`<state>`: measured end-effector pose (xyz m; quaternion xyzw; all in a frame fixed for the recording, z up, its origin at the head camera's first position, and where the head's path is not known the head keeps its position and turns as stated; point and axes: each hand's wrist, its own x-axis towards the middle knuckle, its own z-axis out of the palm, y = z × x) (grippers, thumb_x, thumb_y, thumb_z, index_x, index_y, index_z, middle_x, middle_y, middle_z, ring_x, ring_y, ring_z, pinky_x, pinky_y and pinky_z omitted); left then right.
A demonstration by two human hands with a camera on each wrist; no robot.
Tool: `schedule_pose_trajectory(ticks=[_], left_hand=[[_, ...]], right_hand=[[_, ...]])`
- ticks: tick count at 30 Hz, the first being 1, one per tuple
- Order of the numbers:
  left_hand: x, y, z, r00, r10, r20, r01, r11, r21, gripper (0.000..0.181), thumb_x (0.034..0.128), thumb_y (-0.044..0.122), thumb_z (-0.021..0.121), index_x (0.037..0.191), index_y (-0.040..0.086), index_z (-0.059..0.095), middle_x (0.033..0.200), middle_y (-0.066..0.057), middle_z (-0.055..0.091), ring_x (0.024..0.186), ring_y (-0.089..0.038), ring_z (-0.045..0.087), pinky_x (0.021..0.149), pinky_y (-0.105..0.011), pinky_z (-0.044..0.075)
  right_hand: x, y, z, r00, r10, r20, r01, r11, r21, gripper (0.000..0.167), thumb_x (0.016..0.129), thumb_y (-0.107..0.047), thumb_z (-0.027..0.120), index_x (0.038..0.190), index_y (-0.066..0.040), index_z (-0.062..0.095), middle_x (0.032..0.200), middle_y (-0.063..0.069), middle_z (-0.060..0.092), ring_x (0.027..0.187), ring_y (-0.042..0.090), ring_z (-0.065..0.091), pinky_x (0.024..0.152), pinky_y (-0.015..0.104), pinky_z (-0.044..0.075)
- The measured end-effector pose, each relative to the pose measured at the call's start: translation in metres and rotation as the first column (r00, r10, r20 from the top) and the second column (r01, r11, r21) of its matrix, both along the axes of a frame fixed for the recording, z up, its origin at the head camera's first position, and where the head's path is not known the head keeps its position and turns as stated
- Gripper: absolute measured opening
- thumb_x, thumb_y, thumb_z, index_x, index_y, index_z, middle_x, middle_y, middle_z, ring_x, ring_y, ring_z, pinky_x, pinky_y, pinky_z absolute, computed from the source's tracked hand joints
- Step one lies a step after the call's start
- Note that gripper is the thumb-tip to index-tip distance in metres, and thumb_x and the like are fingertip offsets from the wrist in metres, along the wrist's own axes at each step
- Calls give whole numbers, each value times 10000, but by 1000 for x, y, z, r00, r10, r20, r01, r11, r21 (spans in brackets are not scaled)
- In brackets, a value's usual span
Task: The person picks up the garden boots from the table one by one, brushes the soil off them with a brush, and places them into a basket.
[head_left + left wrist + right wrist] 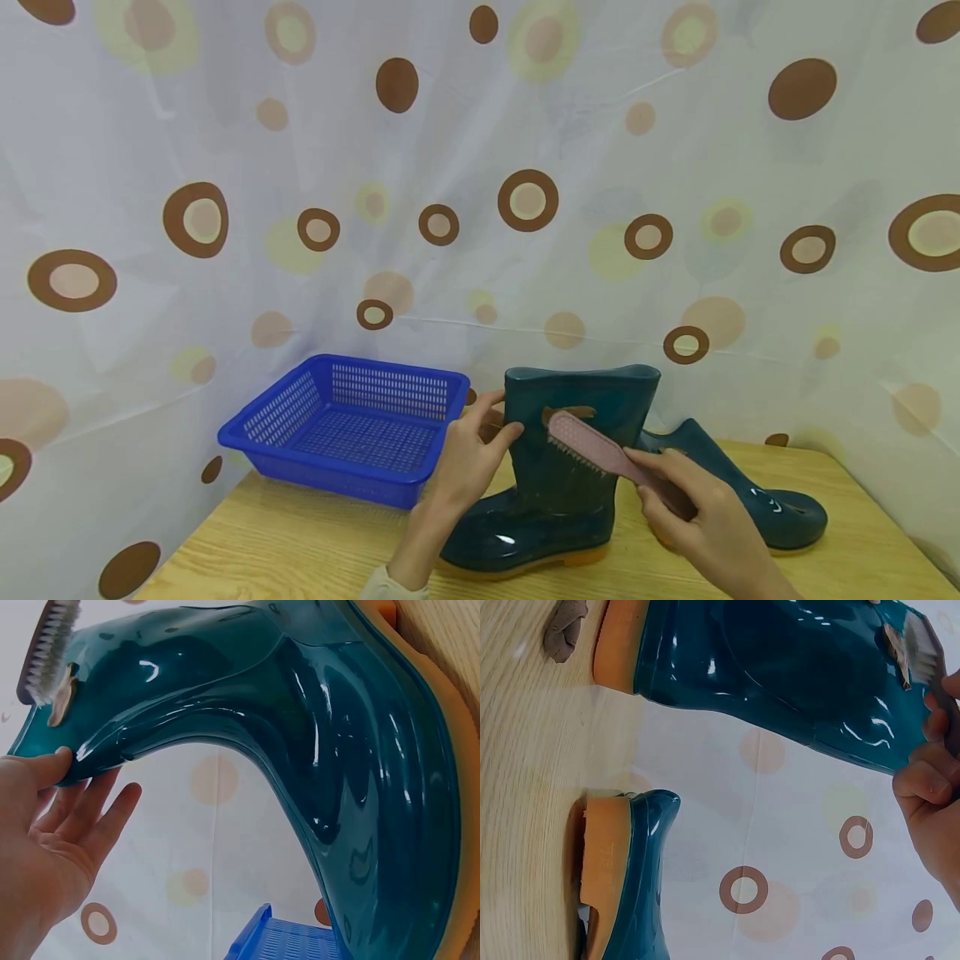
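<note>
A dark green rubber boot [551, 533] with an orange sole stands upright on the table, toe to the left. My left hand [467, 458] holds the left edge of its shaft near the top, thumb on the near side and fingers behind. My right hand [701, 508] grips the handle of a pink brush [588, 443], its head at the upper shaft beside a brown smear [579, 412]. In the left wrist view the brush's pale bristles [52, 652] face the boot close to that smear; whether they touch it I cannot tell.
A second green boot [783, 508] lies behind my right hand, toe to the right. The blue plastic basket [330, 460] sits at the back left of the wooden table [285, 542]. In the right wrist view a brown lump [565, 630] lies by the first boot's sole. A dotted curtain [465, 142] hangs behind.
</note>
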<state>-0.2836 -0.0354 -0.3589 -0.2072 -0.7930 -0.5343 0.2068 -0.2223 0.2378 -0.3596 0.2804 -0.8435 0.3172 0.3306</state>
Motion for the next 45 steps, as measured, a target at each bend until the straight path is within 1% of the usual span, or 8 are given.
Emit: schedule_pose_trajectory(ticks=[5,8,18,23,32,40,42,45], left_hand=[[-1,-1,0,1000,-24,2,24,1000,1,424,968,246,652,1375,170,567,930,-9,748,823,-105,702,809,-271,568],[0,-2,1,999,-35,4,35,999,-4,429,971,253,647,1382,167,563,929,-7,745,829,-105,697,813,-282,567],[-1,-5,0,998,-68,9,69,997,-25,431,983,256,629,1393,149,548,934,-7,736,841,-105,683,810,-279,560],[-2,-5,-1,997,-71,5,71,997,-25,443,978,255,636,1397,143,545,946,-14,742,843,-109,693,814,-278,564],[-3,-4,-3,998,-60,-1,60,998,-21,439,972,248,646,1384,129,552,957,-28,746,842,-118,690,803,-259,566],[-2,-5,-2,999,-53,0,53,999,-10,432,966,231,652,1379,143,560,962,-25,751,847,-121,693,802,-259,566],[-2,-4,-2,998,-55,-1,55,998,-7,429,966,230,654,1377,150,562,961,-23,753,847,-120,694,800,-256,565],[-2,-4,-2,998,-56,-2,56,998,-9,425,968,238,652,1374,149,565,957,-23,752,845,-119,691,793,-248,562]], right_hand=[[0,1,3,996,-63,-56,60,997,-53,513,834,70,707,1287,-165,655,819,-115,483,622,-16,386,493,162,310],[0,2,4,995,-80,-59,75,994,-81,510,848,68,695,1303,-157,648,814,-107,477,611,-7,377,494,166,303],[-1,4,3,993,-107,39,109,993,-42,436,881,-5,701,1283,-170,662,810,-92,486,622,4,398,483,187,323],[0,5,2,990,-100,95,104,994,-31,403,872,-8,711,1245,-157,678,860,-76,565,658,7,437,489,200,358],[0,6,1,991,-61,117,67,997,-48,393,865,-8,718,1221,-175,700,966,-56,655,714,15,483,529,201,402],[1,7,1,981,-106,161,106,994,5,370,843,-72,758,1192,-189,722,1051,-10,706,764,6,502,578,189,445],[1,6,1,983,-107,147,105,994,21,371,827,-73,769,1177,-191,729,1022,-21,707,751,-1,493,560,187,436],[2,3,1,993,-91,82,90,996,18,400,801,-37,774,1168,-188,731,945,-68,672,706,-11,466,518,177,389]])
